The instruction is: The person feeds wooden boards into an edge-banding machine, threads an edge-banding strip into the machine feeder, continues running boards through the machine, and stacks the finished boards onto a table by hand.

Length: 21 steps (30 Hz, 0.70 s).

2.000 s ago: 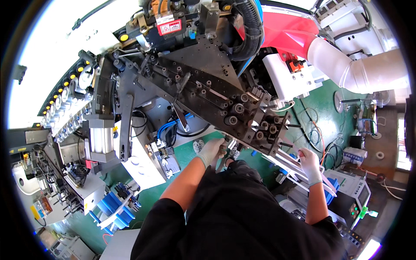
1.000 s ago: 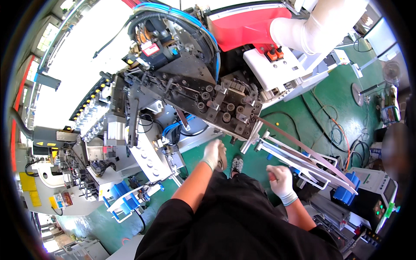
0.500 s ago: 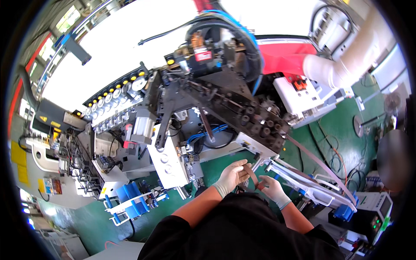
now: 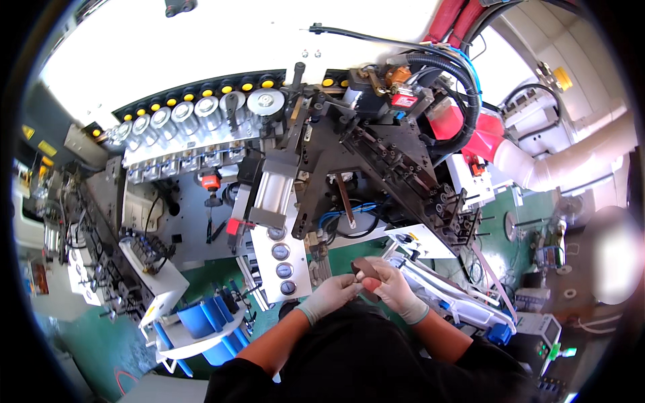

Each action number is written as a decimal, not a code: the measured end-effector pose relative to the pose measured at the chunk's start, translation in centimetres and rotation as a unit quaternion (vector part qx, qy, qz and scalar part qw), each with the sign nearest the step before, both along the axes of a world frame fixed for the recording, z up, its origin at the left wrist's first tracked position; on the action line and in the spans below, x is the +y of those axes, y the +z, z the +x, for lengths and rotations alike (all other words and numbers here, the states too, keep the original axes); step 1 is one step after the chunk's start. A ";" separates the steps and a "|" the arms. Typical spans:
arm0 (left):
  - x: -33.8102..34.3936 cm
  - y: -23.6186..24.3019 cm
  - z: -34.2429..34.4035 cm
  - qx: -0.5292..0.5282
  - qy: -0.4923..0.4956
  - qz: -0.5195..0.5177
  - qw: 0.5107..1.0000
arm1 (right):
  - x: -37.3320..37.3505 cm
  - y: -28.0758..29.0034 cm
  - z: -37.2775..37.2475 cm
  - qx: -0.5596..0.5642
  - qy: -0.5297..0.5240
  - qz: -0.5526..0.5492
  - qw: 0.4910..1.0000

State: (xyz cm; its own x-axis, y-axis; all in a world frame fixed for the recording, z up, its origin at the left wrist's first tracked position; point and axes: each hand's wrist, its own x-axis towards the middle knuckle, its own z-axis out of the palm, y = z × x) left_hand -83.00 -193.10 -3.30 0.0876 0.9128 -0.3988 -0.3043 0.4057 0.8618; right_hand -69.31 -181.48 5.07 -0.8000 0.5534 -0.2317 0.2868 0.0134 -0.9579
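Both my hands wear pale gloves and meet low in front of my dark top. My right hand is closed on a curved brown strip, which shows above its fingers; the bare, reddish thumb tip lies below it. Close beside it on the left, my left hand has its fingers pinched together, their tips nearly touching the right thumb. What they pinch, if anything, is too small to make out. A long pinkish-brown band runs down from the machine, right of my hands.
Ahead stands a dark metal machine frame with rollers. A white gauge panel is left of my hands, a blue reel lower left. A white guide rail lies at right, with a control box beyond.
The view has shifted, with the machine appearing larger. My hands have come together; the left fingers, spread before, are now pinched, and the strip has moved up between the right fingers.
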 end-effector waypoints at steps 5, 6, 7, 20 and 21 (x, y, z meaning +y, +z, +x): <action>1.4 -1.0 0.6 0.084 0.124 0.094 0.984 | 0.2 -0.2 -1.9 -0.019 -0.087 0.050 0.995; 1.4 -1.4 -0.1 0.063 0.114 0.044 0.990 | 0.1 0.1 -2.0 -0.016 -0.092 -0.001 0.996; 1.4 -1.8 -0.8 0.045 0.105 -0.008 0.993 | 0.0 0.5 -2.2 -0.012 -0.097 -0.053 0.994; 3.0 -0.2 -7.7 0.347 -0.103 -0.020 0.932 | 4.4 -4.5 -4.6 0.036 -0.192 -0.035 0.980; 3.4 -0.6 -7.6 0.351 -0.111 -0.026 0.929 | 4.8 -5.1 -5.0 0.041 -0.236 -0.079 0.968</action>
State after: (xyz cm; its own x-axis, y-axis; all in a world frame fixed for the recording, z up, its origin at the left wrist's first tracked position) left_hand -90.59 -189.65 -3.89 -0.0256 0.8815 -0.4714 0.4218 0.4371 0.7944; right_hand -74.36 -176.66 -0.01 -0.4858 0.8242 -0.2909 0.1487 -0.2500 -0.9567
